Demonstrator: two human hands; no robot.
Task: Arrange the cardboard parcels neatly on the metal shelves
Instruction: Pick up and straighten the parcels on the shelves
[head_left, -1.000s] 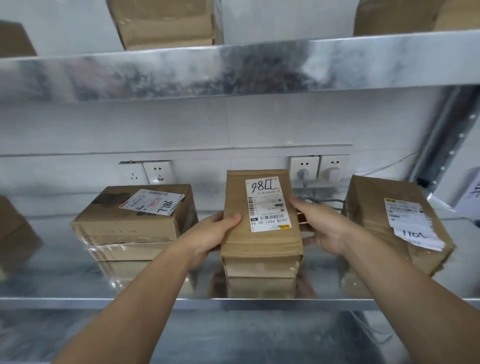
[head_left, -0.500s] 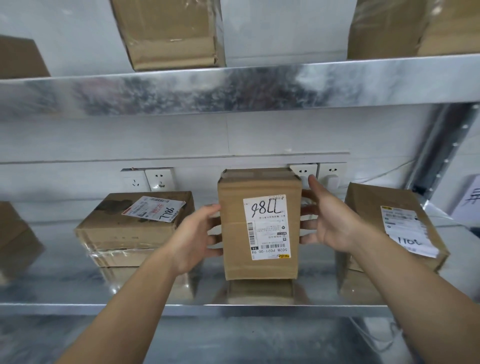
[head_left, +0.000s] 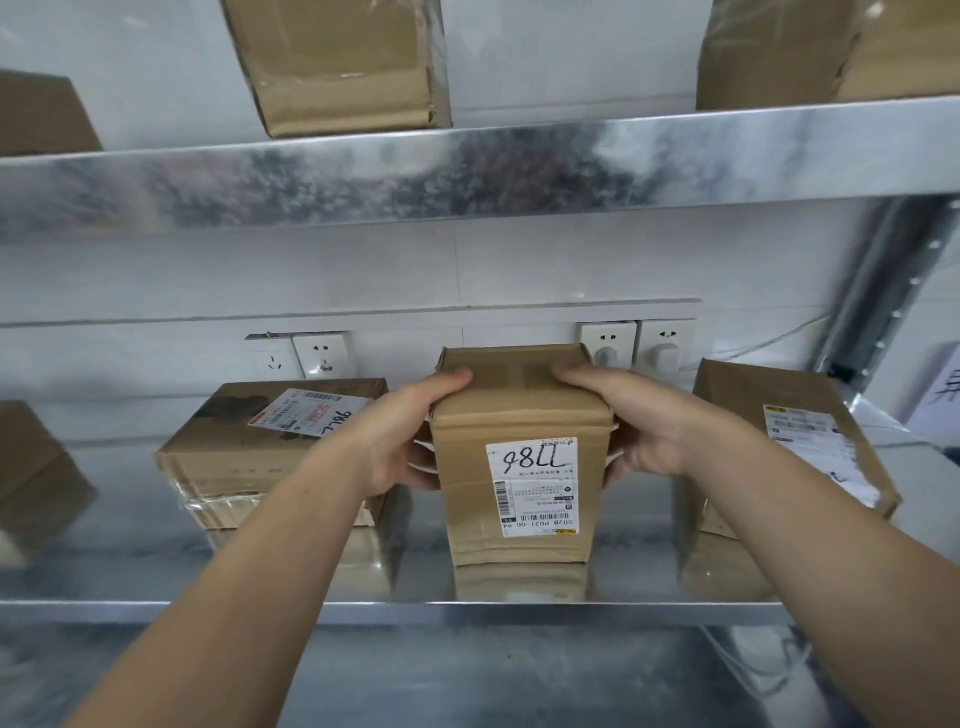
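Head-camera view of galvanised shelving against a white wall.

On the upper metal shelf (head_left: 467, 171) three plain brown parcels sit well apart: one at the left edge (head_left: 41, 114), one in the centre (head_left: 337, 67) and one at the right (head_left: 805, 52). All three are partly out of view.

On the middle metal shelf (head_left: 156, 608), a brown cardboard parcel at far left (head_left: 31, 467) sits askew, cut off by the frame. Next, a flat brown cardboard parcel with a white label (head_left: 270, 441) lies on a second parcel wrapped in clear film (head_left: 228, 506).

Just right of that stack, the person's left hand (head_left: 410, 441) grips the left side of a tall brown cardboard parcel with a white barcode label (head_left: 519, 467). The fingers are pressed together and curled over its top. This parcel stands upright mid-shelf, near the front lip, with its label facing the viewer. Its base appears to meet its reflection, so it is probably set down. The right hand (head_left: 639, 426) mirrors the left, fingers curled over the top and palm against the right side.

White wall sockets (head_left: 639, 343) show behind. Further right, a brown cardboard parcel with a crumpled white label (head_left: 795, 441) leans tilted, apart from the tall parcel.

The work seems partway done. The stack and the tall parcel look squared to the shelf front, and both hands are yet to let go. The skewed far-left parcel and the tilted right one probably need straightening.
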